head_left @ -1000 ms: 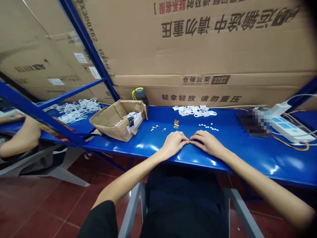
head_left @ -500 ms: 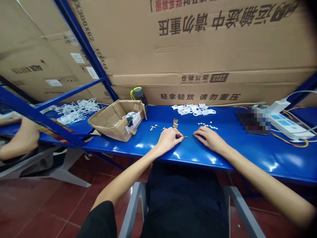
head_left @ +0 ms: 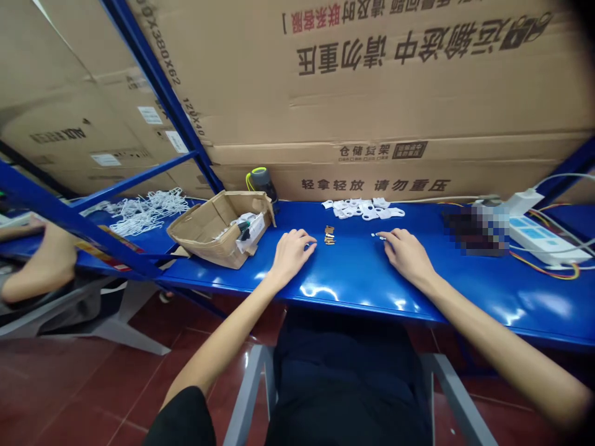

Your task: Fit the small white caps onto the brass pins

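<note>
While you pinch nothing, the blue bench carries white plastic tabs heaped along its back edge, none gathered up; your spread left hand lies flat just left of a small brass stack mid-bench; your open right hand rests beside a tiny white disc.

Upside down on the cardboard carton — 运输途中 请勿重压, 仓储货架, 轻拿轻放 请勿重压; on the narrow carton side — 120X40.

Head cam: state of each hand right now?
Left hand: open, palm down on the blue workbench, nothing visibly held.
Right hand: open, palm down, fingertips beside a small white disc, nothing visibly held.
</note>
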Demonstrator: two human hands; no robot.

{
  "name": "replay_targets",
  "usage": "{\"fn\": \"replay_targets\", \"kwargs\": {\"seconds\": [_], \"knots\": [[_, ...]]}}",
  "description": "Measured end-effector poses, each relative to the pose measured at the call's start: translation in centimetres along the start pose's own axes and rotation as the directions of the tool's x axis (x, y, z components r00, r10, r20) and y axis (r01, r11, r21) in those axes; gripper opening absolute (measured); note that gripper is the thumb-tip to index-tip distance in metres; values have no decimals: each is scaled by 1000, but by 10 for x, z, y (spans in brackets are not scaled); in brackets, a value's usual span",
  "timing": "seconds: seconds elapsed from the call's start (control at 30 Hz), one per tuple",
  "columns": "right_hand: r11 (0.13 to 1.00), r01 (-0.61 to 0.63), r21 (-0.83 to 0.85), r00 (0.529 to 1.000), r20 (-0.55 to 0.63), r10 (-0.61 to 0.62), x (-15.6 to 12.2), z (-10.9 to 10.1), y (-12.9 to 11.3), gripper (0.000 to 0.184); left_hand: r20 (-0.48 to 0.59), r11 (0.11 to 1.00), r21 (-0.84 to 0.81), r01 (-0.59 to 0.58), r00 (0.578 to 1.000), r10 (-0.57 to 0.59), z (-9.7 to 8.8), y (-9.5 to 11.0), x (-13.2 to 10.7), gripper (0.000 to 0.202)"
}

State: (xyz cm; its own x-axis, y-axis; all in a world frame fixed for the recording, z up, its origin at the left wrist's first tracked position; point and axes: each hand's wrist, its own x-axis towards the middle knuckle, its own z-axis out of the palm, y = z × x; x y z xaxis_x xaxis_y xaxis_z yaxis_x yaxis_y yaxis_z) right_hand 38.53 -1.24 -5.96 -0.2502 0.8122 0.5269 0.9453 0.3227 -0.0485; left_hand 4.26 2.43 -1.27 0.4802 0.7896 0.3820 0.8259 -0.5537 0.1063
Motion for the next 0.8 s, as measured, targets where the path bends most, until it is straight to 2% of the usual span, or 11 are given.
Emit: {"fn": "replay_targets", "kwargs": {"seconds": [0.1,0.23,0.4,0.6,0.67,0.8], "knots": [[1000,27,3,1000,5,-27,-1,1,-7,39,17,998,40,42,999,-43,-9,-12,-8,25],[999,45,-17,999,-9,-45,0,1,-11,36,60,994,104,29,998,-35,-7,-19,-10,26],[995,92,49,995,28,-94,-1,-3,-15,34,67,994,106,41,997,-48,-3,0,-15,31],[957,224,183,965,95,-243,0,-11,-34,34,95,995,-71,-70,992,77,-3,37,-34,31],[949,245,198,956,114,-271,0,-13,-40,34,110,992,-108,-69,991,81,-5,40,-36,29],[942,252,220,948,138,-285,-1,-14,-44,34,59,994,-110,19,998,-12,-8,29,-33,28]]}}
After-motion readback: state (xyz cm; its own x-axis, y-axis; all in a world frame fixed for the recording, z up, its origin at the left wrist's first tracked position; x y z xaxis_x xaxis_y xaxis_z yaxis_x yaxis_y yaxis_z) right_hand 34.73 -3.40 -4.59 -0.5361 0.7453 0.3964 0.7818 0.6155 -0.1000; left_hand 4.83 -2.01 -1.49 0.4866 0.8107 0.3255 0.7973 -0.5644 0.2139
